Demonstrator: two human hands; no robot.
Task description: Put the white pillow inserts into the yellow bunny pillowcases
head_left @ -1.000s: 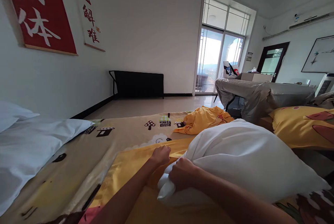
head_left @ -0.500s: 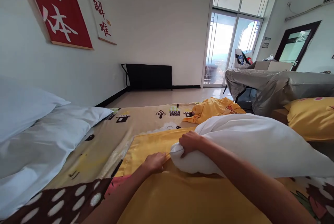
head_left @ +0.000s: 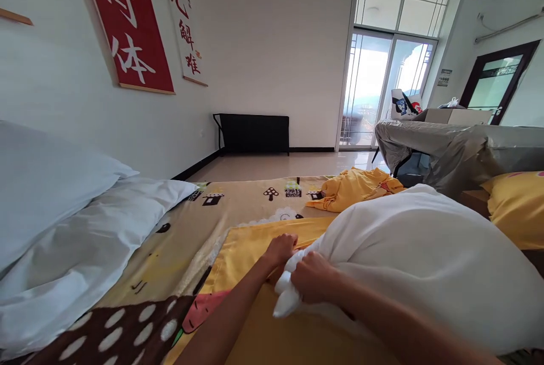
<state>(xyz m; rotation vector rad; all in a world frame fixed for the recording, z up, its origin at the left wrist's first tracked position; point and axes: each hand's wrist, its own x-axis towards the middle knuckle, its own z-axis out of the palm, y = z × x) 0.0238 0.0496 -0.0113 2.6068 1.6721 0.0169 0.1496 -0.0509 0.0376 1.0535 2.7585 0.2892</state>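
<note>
A plump white pillow lies slanting across the right side of the bed. My right hand is closed around its bunched near-left end, and a white corner sticks out below the fist. Just beyond, my left hand is closed at the edge of a yellow pillowcase, close against the pillow's end; its fingertips are hidden. The pillowcase is spread flat under both forearms, and the pillow covers part of it.
White pillows lie at the left. A crumpled yellow cloth rests toward the far edge of the patterned blanket. At right are a yellow pillow and a plastic-covered table. A black folded panel leans by the wall.
My left hand has moved forward and right, up to the pillow's end. My right hand has drawn the pillow's corner nearer and lower, and the pillow has turned and bulged upward. The view has shifted slightly.
</note>
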